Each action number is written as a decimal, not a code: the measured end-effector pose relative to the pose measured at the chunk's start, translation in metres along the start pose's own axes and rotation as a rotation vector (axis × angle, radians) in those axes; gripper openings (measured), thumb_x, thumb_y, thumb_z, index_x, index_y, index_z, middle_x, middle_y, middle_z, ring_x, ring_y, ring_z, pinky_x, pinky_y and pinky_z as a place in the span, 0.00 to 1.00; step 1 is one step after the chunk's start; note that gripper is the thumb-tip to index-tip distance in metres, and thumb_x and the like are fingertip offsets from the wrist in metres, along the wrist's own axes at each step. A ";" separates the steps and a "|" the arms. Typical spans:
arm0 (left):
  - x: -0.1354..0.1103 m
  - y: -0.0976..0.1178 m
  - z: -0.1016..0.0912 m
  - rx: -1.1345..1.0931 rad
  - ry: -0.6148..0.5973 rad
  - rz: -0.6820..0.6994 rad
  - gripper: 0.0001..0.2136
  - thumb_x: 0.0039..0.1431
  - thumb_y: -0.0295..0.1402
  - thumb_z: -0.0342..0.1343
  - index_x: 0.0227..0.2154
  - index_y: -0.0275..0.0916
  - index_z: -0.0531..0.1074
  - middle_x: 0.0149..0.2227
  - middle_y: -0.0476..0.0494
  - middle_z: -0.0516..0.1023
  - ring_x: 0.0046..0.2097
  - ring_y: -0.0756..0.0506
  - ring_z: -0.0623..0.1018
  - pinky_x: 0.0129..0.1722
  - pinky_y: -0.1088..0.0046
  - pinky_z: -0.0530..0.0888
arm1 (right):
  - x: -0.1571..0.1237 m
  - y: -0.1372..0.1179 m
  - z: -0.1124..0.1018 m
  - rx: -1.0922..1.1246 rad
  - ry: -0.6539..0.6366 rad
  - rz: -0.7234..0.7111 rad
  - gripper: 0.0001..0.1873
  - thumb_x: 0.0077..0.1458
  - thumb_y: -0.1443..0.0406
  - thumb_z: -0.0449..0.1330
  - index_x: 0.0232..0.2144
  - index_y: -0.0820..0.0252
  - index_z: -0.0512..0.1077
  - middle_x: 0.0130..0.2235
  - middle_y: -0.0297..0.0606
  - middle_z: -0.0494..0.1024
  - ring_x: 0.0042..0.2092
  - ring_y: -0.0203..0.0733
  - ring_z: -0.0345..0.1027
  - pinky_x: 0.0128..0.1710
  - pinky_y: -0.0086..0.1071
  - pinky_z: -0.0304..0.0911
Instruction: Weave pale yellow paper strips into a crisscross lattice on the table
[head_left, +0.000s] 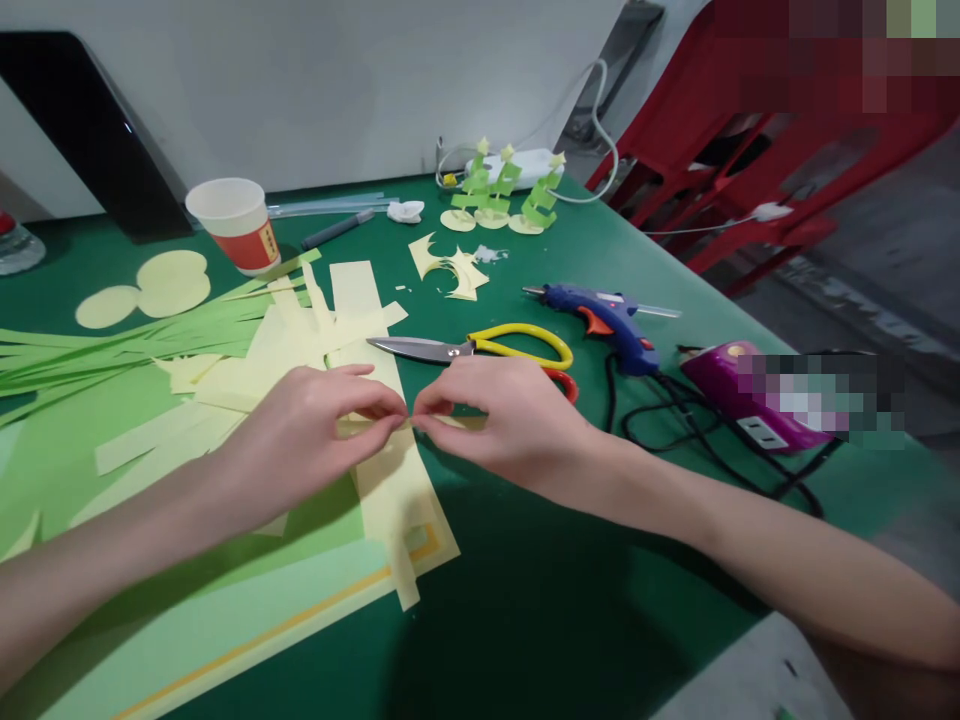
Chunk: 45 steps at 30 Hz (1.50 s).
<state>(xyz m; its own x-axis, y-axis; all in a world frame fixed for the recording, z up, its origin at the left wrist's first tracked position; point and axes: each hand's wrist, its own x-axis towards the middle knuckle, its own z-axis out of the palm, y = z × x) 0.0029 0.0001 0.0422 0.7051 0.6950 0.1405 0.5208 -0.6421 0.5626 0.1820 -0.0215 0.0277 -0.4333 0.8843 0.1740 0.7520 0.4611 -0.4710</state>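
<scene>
My left hand (322, 425) and my right hand (502, 405) meet fingertip to fingertip over the table, each closed in a pinch. Between them they grip a narrow pale yellow paper strip (465, 423); its middle is hidden by the fingers. Just beyond the right hand lie scissors (517, 345) with yellow and red handles, partly covered by that hand. Beneath the left hand spread pale yellow paper pieces (390, 480) on green paper sheets (315, 530). Three small green paper trees (538, 205) with yellow stars stand on round bases at the back.
A blue glue gun (607, 320) and a purple power strip (757, 400) with black cords lie at right. Behind the papers stand a paper cup (240, 225), a grey pen (337, 229) and yellow paper circles (172, 283). Red chairs (720, 150) are beyond the table edge.
</scene>
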 end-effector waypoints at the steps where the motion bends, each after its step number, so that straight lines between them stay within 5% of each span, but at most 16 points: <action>1: 0.000 0.000 0.000 -0.008 -0.010 -0.032 0.08 0.53 0.30 0.51 0.28 0.38 0.76 0.28 0.51 0.80 0.31 0.49 0.77 0.32 0.77 0.71 | 0.000 0.000 0.000 -0.001 0.006 -0.006 0.10 0.49 0.67 0.54 0.24 0.62 0.75 0.25 0.35 0.77 0.29 0.37 0.67 0.30 0.30 0.57; 5: 0.003 -0.003 -0.011 -0.046 -0.062 -0.166 0.06 0.51 0.31 0.54 0.26 0.39 0.76 0.26 0.54 0.79 0.27 0.52 0.76 0.28 0.81 0.69 | 0.000 -0.002 -0.012 -0.034 0.014 -0.030 0.09 0.48 0.69 0.54 0.22 0.62 0.74 0.24 0.36 0.76 0.28 0.37 0.66 0.29 0.30 0.56; 12: 0.013 -0.018 -0.038 -0.023 -0.129 -0.396 0.07 0.46 0.39 0.56 0.22 0.43 0.77 0.20 0.54 0.77 0.21 0.52 0.71 0.16 0.81 0.61 | -0.006 0.006 -0.064 -0.040 0.077 -0.020 0.09 0.49 0.68 0.55 0.22 0.60 0.74 0.24 0.34 0.75 0.25 0.34 0.64 0.27 0.30 0.56; 19: 0.018 -0.034 -0.048 -0.004 -0.114 -0.519 0.08 0.44 0.40 0.57 0.22 0.43 0.77 0.24 0.52 0.78 0.26 0.49 0.75 0.22 0.79 0.67 | -0.006 0.047 -0.098 -0.152 0.142 0.049 0.08 0.50 0.62 0.57 0.24 0.59 0.71 0.25 0.33 0.73 0.24 0.30 0.60 0.24 0.29 0.53; 24: 0.019 -0.046 -0.056 -0.027 -0.167 -0.580 0.09 0.44 0.40 0.55 0.24 0.41 0.76 0.27 0.49 0.79 0.31 0.46 0.77 0.29 0.75 0.71 | -0.008 0.063 -0.113 -0.106 0.042 0.025 0.08 0.51 0.61 0.55 0.24 0.58 0.70 0.23 0.31 0.69 0.25 0.28 0.60 0.23 0.28 0.51; 30: 0.017 -0.052 -0.063 0.209 -0.278 -0.573 0.10 0.44 0.41 0.53 0.23 0.41 0.74 0.27 0.46 0.78 0.31 0.41 0.75 0.26 0.70 0.68 | -0.006 0.059 -0.106 -0.012 -0.130 -0.091 0.11 0.52 0.59 0.53 0.26 0.57 0.72 0.20 0.30 0.67 0.20 0.27 0.53 0.18 0.25 0.50; 35: 0.012 -0.050 -0.059 0.354 -0.187 -0.536 0.10 0.47 0.40 0.49 0.26 0.43 0.74 0.32 0.46 0.78 0.34 0.38 0.74 0.28 0.68 0.67 | -0.005 0.059 -0.108 0.070 -0.269 -0.098 0.13 0.53 0.57 0.53 0.25 0.56 0.71 0.21 0.30 0.65 0.20 0.27 0.53 0.17 0.23 0.51; 40: 0.010 -0.032 -0.042 0.055 0.065 -0.271 0.18 0.51 0.24 0.40 0.34 0.43 0.74 0.44 0.52 0.76 0.46 0.45 0.73 0.44 0.72 0.68 | -0.006 0.059 -0.105 0.233 -0.376 0.045 0.12 0.53 0.58 0.53 0.25 0.57 0.70 0.23 0.29 0.65 0.23 0.26 0.55 0.19 0.23 0.51; 45: 0.006 -0.015 -0.017 -0.036 -0.083 -0.104 0.18 0.54 0.40 0.51 0.49 0.43 0.68 0.42 0.47 0.77 0.38 0.46 0.76 0.35 0.74 0.71 | 0.000 0.056 -0.090 0.428 -0.412 0.094 0.12 0.54 0.60 0.53 0.22 0.58 0.67 0.21 0.30 0.66 0.23 0.29 0.59 0.22 0.25 0.55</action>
<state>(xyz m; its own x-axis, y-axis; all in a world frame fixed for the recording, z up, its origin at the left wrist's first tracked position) -0.0092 0.0196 0.0482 0.6861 0.7274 0.0127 0.5771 -0.5547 0.5994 0.2690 0.0108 0.0788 -0.5958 0.7792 -0.1944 0.5667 0.2364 -0.7893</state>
